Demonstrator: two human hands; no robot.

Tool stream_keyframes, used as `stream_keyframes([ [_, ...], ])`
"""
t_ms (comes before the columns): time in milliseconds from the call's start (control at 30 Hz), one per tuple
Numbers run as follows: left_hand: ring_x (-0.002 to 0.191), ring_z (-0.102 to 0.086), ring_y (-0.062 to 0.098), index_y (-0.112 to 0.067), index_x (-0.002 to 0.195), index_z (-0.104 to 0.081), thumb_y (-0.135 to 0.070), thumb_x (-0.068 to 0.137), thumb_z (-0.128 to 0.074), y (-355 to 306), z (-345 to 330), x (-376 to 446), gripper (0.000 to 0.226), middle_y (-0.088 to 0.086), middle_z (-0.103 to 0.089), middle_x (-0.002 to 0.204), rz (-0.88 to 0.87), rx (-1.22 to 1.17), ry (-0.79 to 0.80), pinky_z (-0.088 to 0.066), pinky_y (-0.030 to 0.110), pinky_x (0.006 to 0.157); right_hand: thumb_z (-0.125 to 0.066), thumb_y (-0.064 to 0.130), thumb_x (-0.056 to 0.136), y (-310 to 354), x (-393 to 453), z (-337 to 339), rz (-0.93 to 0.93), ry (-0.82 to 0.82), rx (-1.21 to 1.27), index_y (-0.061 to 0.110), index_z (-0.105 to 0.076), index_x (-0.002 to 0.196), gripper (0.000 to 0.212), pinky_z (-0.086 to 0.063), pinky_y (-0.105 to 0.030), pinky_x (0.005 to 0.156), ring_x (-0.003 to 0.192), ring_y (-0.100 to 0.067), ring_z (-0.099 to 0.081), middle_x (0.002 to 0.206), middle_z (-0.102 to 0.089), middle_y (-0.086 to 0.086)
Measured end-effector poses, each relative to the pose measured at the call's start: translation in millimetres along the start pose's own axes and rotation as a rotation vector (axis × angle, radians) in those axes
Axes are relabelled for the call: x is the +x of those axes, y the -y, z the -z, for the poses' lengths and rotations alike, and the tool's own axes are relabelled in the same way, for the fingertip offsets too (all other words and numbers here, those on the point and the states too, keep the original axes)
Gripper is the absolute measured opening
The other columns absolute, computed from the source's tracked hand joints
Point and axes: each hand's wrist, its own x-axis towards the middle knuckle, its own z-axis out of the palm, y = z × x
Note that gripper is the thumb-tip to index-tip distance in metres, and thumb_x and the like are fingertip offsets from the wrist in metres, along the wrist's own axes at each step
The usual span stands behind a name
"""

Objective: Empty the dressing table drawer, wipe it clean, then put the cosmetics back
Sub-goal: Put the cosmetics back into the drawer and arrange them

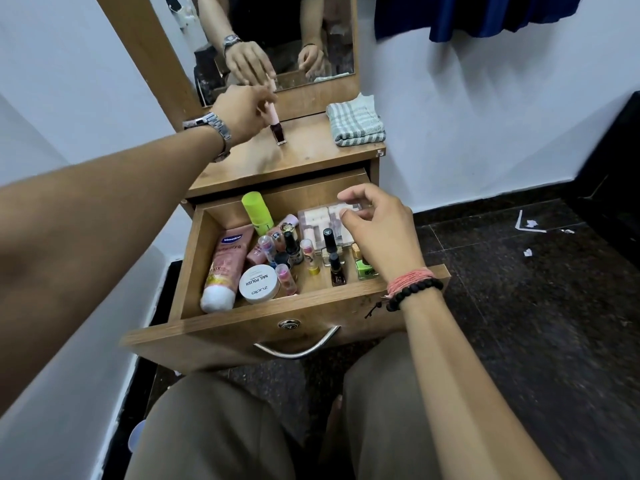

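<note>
Head view, the only one we have: the left hand (242, 112) is stretched out to the far side of the dressing table top (304, 157), fingers pinched round the pale pink cap of a dark nail polish bottle (277, 131), and that bottle sits tilted, its base just about meeting the wood. That's the first worry: it looks tall and narrow, and if the fingers let go while it leans like that it could topple and roll toward the table's edge. Nearer in, the drawer (242, 327) is pulled well out and still crowded, so the emptying has barely begun. The right hand (377, 230) hovers over the right far corner, fingers curled down onto a clear plastic case (325, 220); it's touching the case's far edge, but whether it has a real hold I can't tell. Right below its wrist stand a green polish bottle (363, 266) and a brown polish bottle (336, 271), upright and close together, so lifting the case carelessly could knock them over like skittles. To the left a pink tube (225, 268) lies against a white nail polish remover tub (259, 285), with a lime-capped bottle (256, 211) behind. The folded striped cloth (356, 124) waits far right on the top, near the corner, where a growing row of bottles might crowd it off.
</note>
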Motion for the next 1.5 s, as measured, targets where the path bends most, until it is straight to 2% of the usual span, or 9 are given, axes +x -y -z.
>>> stream_keyframes([
  [100,0.102,-0.059,0.026,-0.017,0.105,-0.065,-0.025,0.086,-0.066,1,2,-11,0.020,0.008,-0.067,0.107,-0.014,-0.029,-0.051,-0.049,0.037,0.085,-0.060,0.015,0.087,0,0,0,0.003,0.001,-0.002,0.029,-0.066,0.097,0.018,-0.042,-0.002,0.062,0.082,0.006,-0.059,0.100,-0.066,0.016],
  [233,0.093,-0.060,0.020,-0.017,0.103,-0.066,-0.034,0.086,-0.068,-7,14,-44,0.024,0.003,-0.067,0.099,-0.073,-0.070,-0.146,-0.045,0.032,0.073,-0.060,0.016,0.088,1,-1,1,0.007,-0.009,0.015,0.028,-0.066,0.099,0.018,-0.043,-0.004,0.065,0.083,0.003,-0.060,0.100,-0.065,0.016],
  [333,0.091,-0.060,0.016,-0.019,0.102,-0.067,-0.043,0.083,-0.068,-20,33,-85,0.031,0.001,-0.067,0.099,-0.280,-0.188,-0.142,-0.051,0.041,0.078,-0.059,0.016,0.088,1,-1,2,-0.005,-0.017,0.048,0.028,-0.066,0.100,0.018,-0.045,-0.007,0.068,0.085,0.003,-0.060,0.100,-0.065,0.017],
  [567,0.115,-0.051,0.015,-0.030,0.098,-0.072,-0.052,0.080,-0.065,-37,24,-163,0.030,-0.008,-0.059,0.121,-0.683,-0.117,0.138,-0.042,0.040,0.093,-0.058,0.014,0.088,0,0,0,-0.009,-0.020,0.041,0.028,-0.066,0.099,0.019,-0.049,-0.015,0.072,0.087,0.004,-0.059,0.101,-0.065,0.016],
  [633,0.124,-0.046,0.017,-0.034,0.098,-0.070,-0.057,0.079,-0.059,-36,5,-172,0.032,-0.011,-0.056,0.126,-0.681,-0.043,0.164,-0.040,0.046,0.094,-0.058,0.014,0.087,1,-1,-1,-0.010,-0.022,0.041,0.028,-0.066,0.098,0.019,-0.050,-0.018,0.072,0.087,0.003,-0.060,0.099,-0.065,0.016],
  [800,0.132,-0.038,0.017,-0.038,0.097,-0.070,-0.057,0.079,-0.054,-37,-29,-178,0.032,-0.009,-0.053,0.131,-0.653,0.076,0.204,-0.022,0.038,0.093,-0.058,0.013,0.087,1,-2,-1,-0.015,-0.027,0.040,0.028,-0.066,0.098,0.020,-0.047,-0.012,0.067,0.085,0.005,-0.059,0.099,-0.065,0.016],
  [1133,0.128,-0.042,0.018,-0.034,0.095,-0.072,-0.044,0.077,-0.073,-39,-50,-181,0.021,-0.007,-0.057,0.127,-0.659,0.106,0.154,-0.021,0.040,0.094,-0.059,0.015,0.087,-1,-1,-2,-0.004,-0.014,0.009,0.028,-0.066,0.098,0.018,-0.047,-0.016,0.069,0.078,0.005,-0.057,0.098,-0.065,0.015],
  [1367,0.126,-0.046,0.020,-0.033,0.096,-0.072,-0.055,0.081,-0.054,-38,-54,-183,0.032,-0.006,-0.057,0.126,-0.615,0.097,0.172,-0.024,0.040,0.093,-0.058,0.014,0.088,0,-2,-2,0.011,0.006,-0.009,0.027,-0.066,0.100,0.020,-0.046,-0.011,0.065,0.079,0.006,-0.058,0.100,-0.064,0.015],
  [1500,0.127,-0.044,0.020,-0.033,0.105,-0.070,-0.049,0.081,-0.063,-39,-53,-185,0.030,-0.005,-0.055,0.131,-0.612,0.112,0.181,-0.027,0.045,0.094,-0.057,0.014,0.089,3,-3,-2,0.040,0.028,-0.008,0.029,-0.066,0.100,0.020,-0.046,-0.010,0.065,0.086,0.003,-0.060,0.103,-0.065,0.016],
])
